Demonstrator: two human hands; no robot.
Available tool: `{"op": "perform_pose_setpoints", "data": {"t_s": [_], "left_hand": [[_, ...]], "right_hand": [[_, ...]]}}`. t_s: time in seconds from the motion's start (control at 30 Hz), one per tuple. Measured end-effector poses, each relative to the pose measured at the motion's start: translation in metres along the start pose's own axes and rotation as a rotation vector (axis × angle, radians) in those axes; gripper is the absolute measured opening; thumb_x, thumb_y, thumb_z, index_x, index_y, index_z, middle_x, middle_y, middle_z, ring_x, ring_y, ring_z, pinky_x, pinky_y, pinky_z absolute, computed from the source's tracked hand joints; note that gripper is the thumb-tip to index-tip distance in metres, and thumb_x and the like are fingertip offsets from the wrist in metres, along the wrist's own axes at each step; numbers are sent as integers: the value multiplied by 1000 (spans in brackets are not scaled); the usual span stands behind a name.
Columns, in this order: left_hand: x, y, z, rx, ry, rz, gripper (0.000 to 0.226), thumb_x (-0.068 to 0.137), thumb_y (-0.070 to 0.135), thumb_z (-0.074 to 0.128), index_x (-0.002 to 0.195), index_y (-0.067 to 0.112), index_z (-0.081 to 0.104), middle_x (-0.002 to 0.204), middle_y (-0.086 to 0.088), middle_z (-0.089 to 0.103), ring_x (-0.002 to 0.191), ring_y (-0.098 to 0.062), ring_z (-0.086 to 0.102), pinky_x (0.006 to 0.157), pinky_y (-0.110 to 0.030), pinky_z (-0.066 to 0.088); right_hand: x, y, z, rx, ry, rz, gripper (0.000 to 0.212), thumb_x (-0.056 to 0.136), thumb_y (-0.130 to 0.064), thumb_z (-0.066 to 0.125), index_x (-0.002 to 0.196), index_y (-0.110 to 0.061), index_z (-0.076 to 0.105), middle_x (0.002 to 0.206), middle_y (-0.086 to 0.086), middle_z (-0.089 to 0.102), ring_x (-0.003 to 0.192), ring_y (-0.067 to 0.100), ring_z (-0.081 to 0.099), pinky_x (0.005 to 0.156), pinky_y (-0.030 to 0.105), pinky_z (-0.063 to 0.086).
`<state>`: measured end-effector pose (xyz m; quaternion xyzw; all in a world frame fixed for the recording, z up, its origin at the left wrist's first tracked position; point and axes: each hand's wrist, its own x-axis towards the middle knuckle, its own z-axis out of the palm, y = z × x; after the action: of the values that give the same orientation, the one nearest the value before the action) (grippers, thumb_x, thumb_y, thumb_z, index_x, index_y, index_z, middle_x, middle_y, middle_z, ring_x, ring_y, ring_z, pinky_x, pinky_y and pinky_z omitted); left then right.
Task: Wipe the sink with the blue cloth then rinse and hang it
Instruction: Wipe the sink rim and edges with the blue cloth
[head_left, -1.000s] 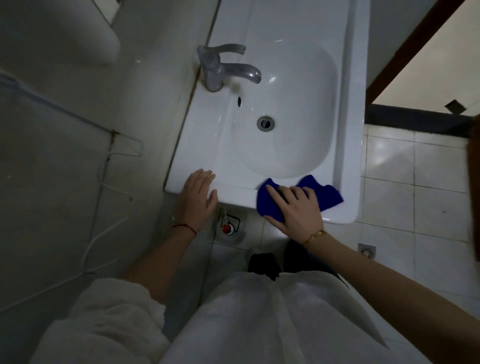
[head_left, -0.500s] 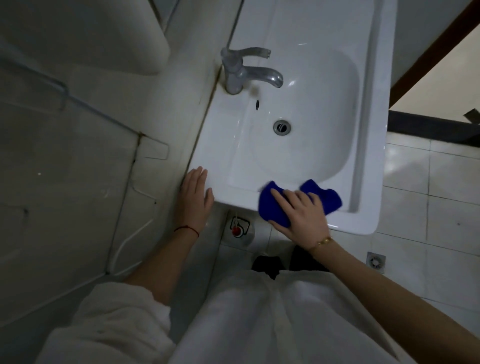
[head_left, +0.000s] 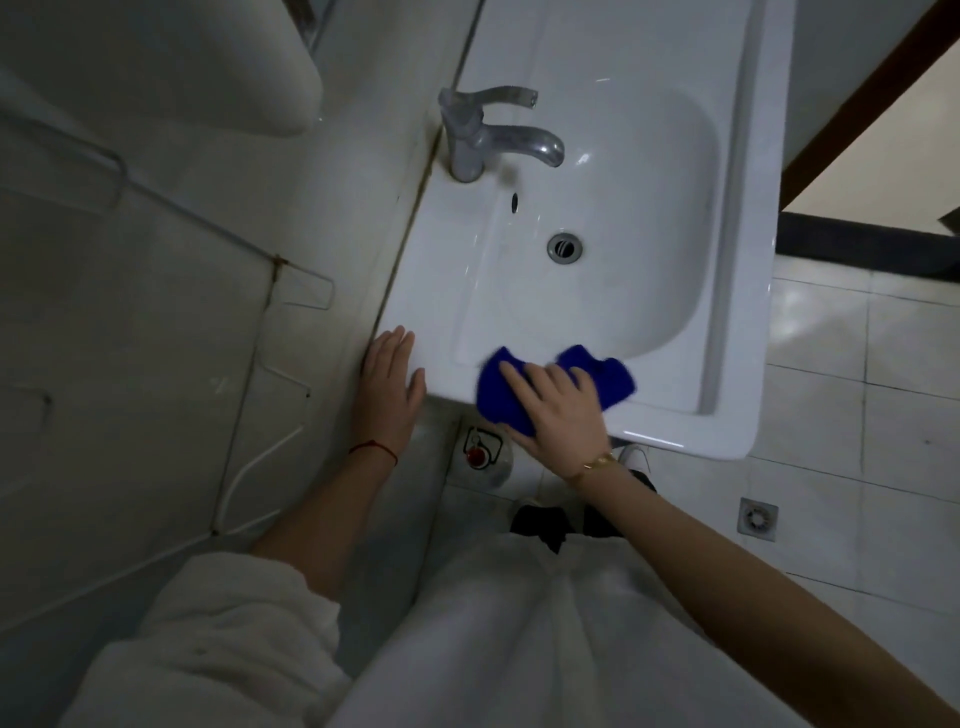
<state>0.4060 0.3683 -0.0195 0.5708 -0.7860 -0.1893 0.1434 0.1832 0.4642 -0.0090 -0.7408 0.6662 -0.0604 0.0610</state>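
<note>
A white ceramic sink (head_left: 727, 364) fills the upper middle of the head view, with a round drain (head_left: 565, 248) in its basin. The blue cloth (head_left: 608, 376) lies on the sink's near rim. My right hand (head_left: 558, 410) presses flat on the cloth, fingers spread, and covers its middle. My left hand (head_left: 390, 387) rests flat on the near left corner of the sink, fingers together, holding nothing.
A chrome tap (head_left: 483, 137) stands at the sink's left edge by the tiled wall (head_left: 156, 312). A white hose (head_left: 249, 467) runs down that wall. Below the sink is a valve with a red knob (head_left: 477, 455). A floor drain (head_left: 757, 518) sits in the tiled floor at right.
The view has shifted, so the sink now sits further right in the frame. My right hand stays on the cloth at the near rim. My left hand stays at the corner.
</note>
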Motion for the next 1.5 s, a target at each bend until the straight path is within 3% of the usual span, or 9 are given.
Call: {"op": "perform_pose_setpoints", "data": {"t_s": [0.1, 0.2, 0.3, 0.53, 0.7, 0.83, 1.13, 1.37, 1.5], "left_hand": [[-2, 3, 1, 14, 12, -1, 47, 99, 12, 49, 144, 2, 41, 152, -13, 39, 144, -27, 28, 120, -38, 22], [-4, 9, 0, 20, -8, -1, 48, 99, 14, 49, 145, 2, 40, 152, -13, 38, 144, -28, 28, 120, -42, 24], [-8, 27, 1, 16, -39, 54, 48, 99, 15, 52, 144, 1, 42, 152, -15, 38, 144, -31, 30, 120, -43, 24], [-17, 63, 13, 14, -67, 120, 45, 98, 13, 54, 140, 0, 46, 151, -17, 38, 144, -32, 30, 120, -47, 21], [-19, 64, 20, 15, -50, 129, 43, 94, 9, 59, 134, -5, 52, 145, -22, 46, 139, -39, 37, 116, -54, 27], [-18, 58, 20, 21, -65, 115, 50, 97, 17, 56, 142, 0, 43, 151, -17, 39, 143, -33, 30, 119, -49, 26], [-15, 40, 15, 64, -29, 50, 60, 97, 24, 56, 148, 1, 34, 155, -17, 33, 145, -32, 26, 120, -42, 24], [-10, 19, 13, 82, -17, -52, 62, 98, 28, 52, 150, 3, 29, 157, -15, 28, 147, -29, 22, 120, -42, 23], [-10, 12, 11, 85, -19, -49, 59, 99, 26, 52, 149, 2, 32, 156, -15, 31, 145, -30, 25, 119, -43, 24]], "right_hand": [[-63, 66, -7, -84, 80, 76, 69, 88, -59, 48, 144, -19, 41, 123, 6, 59, 108, 28, 55, 93, 45, 36], [-93, 101, -12, -127, 48, 110, 70, 88, -60, 43, 145, -19, 39, 123, 8, 59, 108, 29, 55, 95, 47, 36], [-74, 81, -9, -138, 26, 145, 70, 87, -60, 46, 144, -19, 40, 121, 7, 60, 104, 29, 56, 93, 46, 36], [-19, 21, -2, -59, -49, 25, 72, 88, -58, 49, 147, -19, 33, 126, 7, 56, 107, 27, 54, 97, 46, 38], [-90, 100, -12, -73, 43, 54, 71, 89, -58, 48, 148, -23, 33, 127, 6, 56, 111, 27, 54, 96, 44, 34], [-129, 149, -22, -147, 15, 63, 70, 90, -61, 42, 149, -24, 32, 131, 6, 56, 121, 28, 49, 103, 46, 31], [-77, 98, -16, -88, -24, 27, 71, 89, -61, 45, 143, -16, 42, 120, 7, 61, 106, 27, 58, 96, 45, 39], [2, 11, -3, -5, -85, -26, 71, 88, -59, 46, 145, -17, 35, 122, 6, 58, 108, 26, 55, 99, 44, 37], [7, 7, -5, 21, -112, -77, 74, 89, -61, 42, 149, -21, 27, 130, 5, 53, 113, 25, 52, 101, 44, 34]]}}
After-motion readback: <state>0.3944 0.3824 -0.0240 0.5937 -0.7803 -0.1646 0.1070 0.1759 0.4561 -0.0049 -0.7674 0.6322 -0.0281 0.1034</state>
